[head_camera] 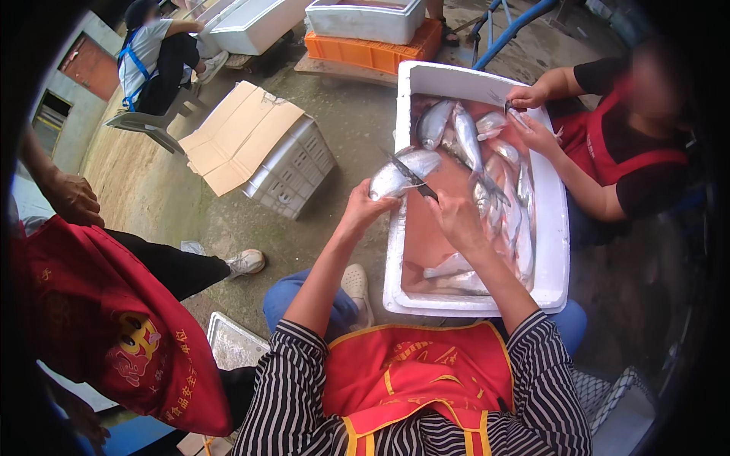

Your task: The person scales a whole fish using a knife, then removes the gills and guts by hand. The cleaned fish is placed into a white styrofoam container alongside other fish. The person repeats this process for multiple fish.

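Note:
My left hand (368, 206) grips a silvery fish (383, 181) by one end, above the left rim of a white foam box (398, 228). In my right hand (456, 219) is a knife (408, 172) with a dark handle, its blade lying across the fish and pointing up and left. Exactly where the edge meets the fish I cannot tell. Reddish water (430, 228) fills the box below my hands. Several whole fish (466, 137) lie in it, mostly towards the back and the right side.
Across the box, a person in a red apron (613, 125) handles a fish over the right rim. A white plastic crate (291, 171) under cardboard (239, 134) stands left. Another aproned person (125, 325) stands close on my left. An orange crate (370, 48) lies behind.

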Tool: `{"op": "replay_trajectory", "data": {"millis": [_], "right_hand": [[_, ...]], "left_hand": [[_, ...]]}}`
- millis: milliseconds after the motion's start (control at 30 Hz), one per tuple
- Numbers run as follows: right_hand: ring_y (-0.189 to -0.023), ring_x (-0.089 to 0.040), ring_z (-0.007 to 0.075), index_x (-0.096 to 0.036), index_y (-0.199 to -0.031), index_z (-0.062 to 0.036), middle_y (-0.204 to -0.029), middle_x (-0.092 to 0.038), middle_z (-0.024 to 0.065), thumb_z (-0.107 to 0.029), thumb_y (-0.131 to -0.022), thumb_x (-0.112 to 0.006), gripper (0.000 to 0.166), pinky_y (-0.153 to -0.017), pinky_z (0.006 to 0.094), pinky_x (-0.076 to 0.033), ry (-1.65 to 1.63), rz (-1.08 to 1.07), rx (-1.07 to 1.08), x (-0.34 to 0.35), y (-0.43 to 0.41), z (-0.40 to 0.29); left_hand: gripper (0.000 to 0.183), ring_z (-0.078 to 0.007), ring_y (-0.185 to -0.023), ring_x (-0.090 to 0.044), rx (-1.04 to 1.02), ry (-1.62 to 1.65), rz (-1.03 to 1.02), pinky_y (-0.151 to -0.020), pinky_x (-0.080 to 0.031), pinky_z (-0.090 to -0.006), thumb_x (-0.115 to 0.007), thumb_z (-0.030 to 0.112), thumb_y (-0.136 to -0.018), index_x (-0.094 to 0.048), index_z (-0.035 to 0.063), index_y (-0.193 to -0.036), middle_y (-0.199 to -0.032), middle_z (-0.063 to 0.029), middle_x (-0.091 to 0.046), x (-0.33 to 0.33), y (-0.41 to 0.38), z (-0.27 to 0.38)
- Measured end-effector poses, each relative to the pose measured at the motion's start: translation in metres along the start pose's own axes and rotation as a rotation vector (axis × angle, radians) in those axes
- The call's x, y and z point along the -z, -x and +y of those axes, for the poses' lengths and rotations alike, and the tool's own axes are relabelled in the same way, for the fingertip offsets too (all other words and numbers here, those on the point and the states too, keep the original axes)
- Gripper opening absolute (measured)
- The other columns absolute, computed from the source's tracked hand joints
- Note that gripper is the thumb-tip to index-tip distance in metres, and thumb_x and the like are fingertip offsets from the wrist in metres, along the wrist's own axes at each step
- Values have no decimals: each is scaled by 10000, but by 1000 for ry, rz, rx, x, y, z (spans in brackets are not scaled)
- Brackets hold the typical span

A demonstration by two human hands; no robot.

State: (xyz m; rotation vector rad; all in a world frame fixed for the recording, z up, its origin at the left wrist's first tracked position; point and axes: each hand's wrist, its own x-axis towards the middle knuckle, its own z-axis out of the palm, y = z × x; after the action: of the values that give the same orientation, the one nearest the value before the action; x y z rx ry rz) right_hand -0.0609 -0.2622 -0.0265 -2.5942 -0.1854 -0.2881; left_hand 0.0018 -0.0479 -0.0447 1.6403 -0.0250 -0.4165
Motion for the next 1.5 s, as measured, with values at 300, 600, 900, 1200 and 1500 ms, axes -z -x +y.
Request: {"op": "replay_trajectory", "data": {"millis": [300, 600, 900, 1200, 1500], "right_hand": [[-627, -622, 412, -593, -822, -14, -632, -597, 225, -306, -974, -532, 335, -551, 491, -474, -33, 44, -184, 1, -7, 17], [-616, -608, 426, -581, -760, -12, -631, -591, 230, -301, -970, -538, 360, -560, 500, -467, -133, -13, -154, 6, 4, -1], [-631, -611, 433, -579, -775, 2, -641, -589, 241, -307, -976, -527, 373, -567, 513, -458, -355, -1, -233, 21, 10, -34], [-659, -620, 438, -581, -777, 0, -668, -609, 248, -305, -977, -514, 371, -591, 522, -480, -211, -10, -265, -6, 3, -27], [-610, -610, 407, -576, -775, -1, -632, -586, 229, -303, -989, -498, 377, -557, 494, -463, -437, -75, -358, -6, 7, -31]], "left_hand": [[357, -17, -572, -433, 36, 29, -3, -489, -317, -193, -785, 168, -712, -587, 58, -988, -725, 53, -543, -3, 4, 9], [370, -21, -540, -428, 76, 60, -11, -463, -302, -197, -783, 151, -708, -571, 58, -996, -720, 46, -539, -4, 4, 9], [417, -25, -555, -424, 35, 59, -19, -477, -319, -197, -780, 161, -725, -524, 44, -1033, -711, 48, -501, -10, 8, 12], [422, -35, -570, -433, 23, 16, -31, -484, -336, -204, -754, 186, -771, -500, 29, -1069, -740, 27, -511, -13, 12, 13], [444, -55, -645, -505, -76, -89, 31, -524, -401, -217, -751, 189, -767, -500, 9, -1086, -825, -15, -571, -15, 8, -4]]}}
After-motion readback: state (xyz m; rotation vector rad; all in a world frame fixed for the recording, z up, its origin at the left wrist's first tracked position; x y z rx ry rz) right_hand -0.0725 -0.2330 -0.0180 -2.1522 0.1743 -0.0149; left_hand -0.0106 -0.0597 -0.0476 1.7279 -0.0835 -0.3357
